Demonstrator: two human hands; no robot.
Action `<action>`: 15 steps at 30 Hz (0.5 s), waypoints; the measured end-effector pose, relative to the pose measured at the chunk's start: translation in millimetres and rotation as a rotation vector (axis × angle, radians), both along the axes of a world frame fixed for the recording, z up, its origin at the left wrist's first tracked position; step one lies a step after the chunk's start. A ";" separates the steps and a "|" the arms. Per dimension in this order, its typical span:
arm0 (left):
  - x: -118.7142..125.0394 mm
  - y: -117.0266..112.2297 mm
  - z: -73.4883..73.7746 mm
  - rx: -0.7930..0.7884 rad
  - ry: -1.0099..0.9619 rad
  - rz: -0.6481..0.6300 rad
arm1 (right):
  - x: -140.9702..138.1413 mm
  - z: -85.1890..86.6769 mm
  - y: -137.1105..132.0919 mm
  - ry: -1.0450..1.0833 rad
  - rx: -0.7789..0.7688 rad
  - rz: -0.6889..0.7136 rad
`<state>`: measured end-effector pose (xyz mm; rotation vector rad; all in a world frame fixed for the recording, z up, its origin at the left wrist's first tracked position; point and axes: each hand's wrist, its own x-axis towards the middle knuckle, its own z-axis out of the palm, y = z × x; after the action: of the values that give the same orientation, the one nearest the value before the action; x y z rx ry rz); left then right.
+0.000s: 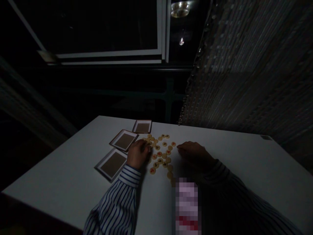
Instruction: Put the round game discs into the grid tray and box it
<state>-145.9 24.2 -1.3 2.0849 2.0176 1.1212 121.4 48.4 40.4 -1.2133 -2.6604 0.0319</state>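
Observation:
Round wooden Chinese chess pieces (pixel 159 154), some with red or black characters and others blank side up, lie scattered mid-table. My left hand (pixel 139 152) is at the left edge of the pieces. Its thumb and fingers curl together there, and whatever they may hold is hidden. To the right of the pieces, my right hand (pixel 195 154) rests low over the table. Its fingers point left, close together and loosely stretched, with nothing visible in them. The fingertips are just beside a red-marked chess piece (pixel 173 144).
Three shallow framed trays or lids, a near one (pixel 113 164), a middle one (pixel 124 141) and a far one (pixel 142 127), lie left of the pieces on the white table (pixel 73 160). A pixelated patch (pixel 187 205) covers the front. A bead curtain (pixel 234 71) hangs behind at right.

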 end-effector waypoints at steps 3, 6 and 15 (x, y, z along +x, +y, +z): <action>-5.5 0.6 -4.4 0.019 -0.017 0.031 | -11.4 -1.9 2.4 -0.012 0.023 0.047; -9.8 0.9 -10.2 0.006 -0.011 0.056 | -23.7 -1.2 3.4 -0.017 0.034 0.093; -14.1 5.6 -25.6 -0.069 0.059 0.086 | -68.5 -2.1 14.6 -0.122 -0.005 0.133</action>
<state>-159.9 29.8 -26.9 2.0409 2.1587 0.9976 52.8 63.1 38.2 -1.0705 -2.8445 -0.0147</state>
